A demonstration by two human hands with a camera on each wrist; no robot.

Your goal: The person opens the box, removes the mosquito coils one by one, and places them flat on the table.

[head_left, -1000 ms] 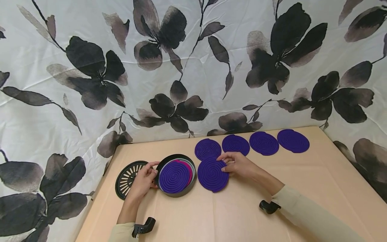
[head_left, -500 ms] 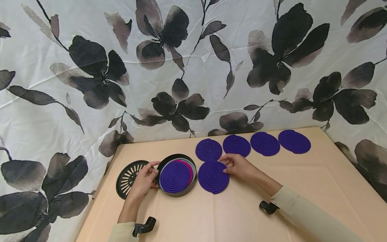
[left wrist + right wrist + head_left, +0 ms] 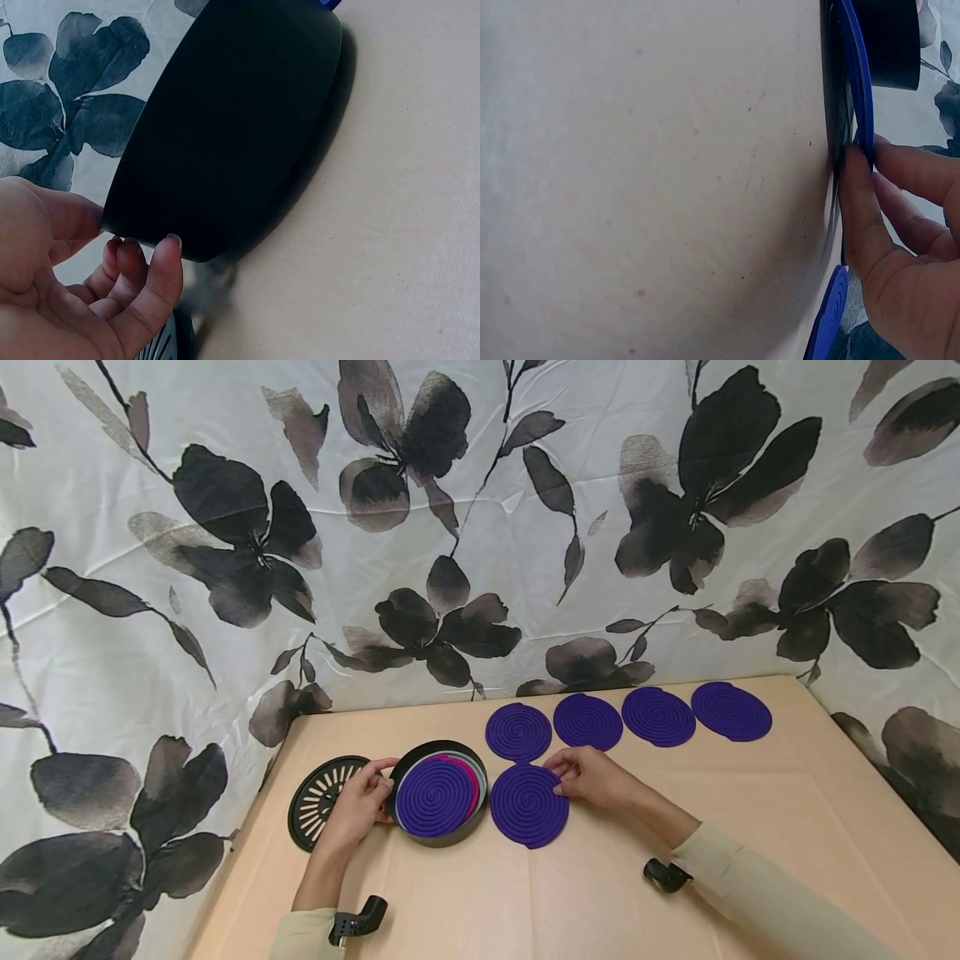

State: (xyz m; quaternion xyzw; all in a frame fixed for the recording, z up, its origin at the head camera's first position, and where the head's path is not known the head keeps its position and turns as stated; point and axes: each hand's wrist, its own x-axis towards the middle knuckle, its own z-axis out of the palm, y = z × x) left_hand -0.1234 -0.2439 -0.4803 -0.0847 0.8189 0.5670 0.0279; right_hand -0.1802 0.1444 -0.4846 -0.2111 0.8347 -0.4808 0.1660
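My left hand (image 3: 356,806) grips the left side of a round black container (image 3: 448,841). In the left wrist view, its fingers and thumb (image 3: 166,262) meet the container's dark wall (image 3: 225,127). Inside the container lies a purple spiral coaster (image 3: 433,797), with pink and pale grey-green edges showing beneath it. Right of it, my right hand (image 3: 588,777) pinches the right edge of another purple spiral coaster (image 3: 527,810). In the right wrist view, this coaster (image 3: 861,82) is seen edge-on between thumb and fingers, slightly above the table.
Several purple spiral coasters lie in a row along the table's back, including one (image 3: 517,732) just behind the held coaster and one (image 3: 731,712) at the far right. A black slotted disc (image 3: 311,806) lies partly under my left hand. Floral fabric (image 3: 480,527) hangs behind the table (image 3: 600,893).
The held coaster has come slightly toward me, no longer overlapping the one behind it. My right hand has shifted slightly with it. My left hand has stayed at the container.
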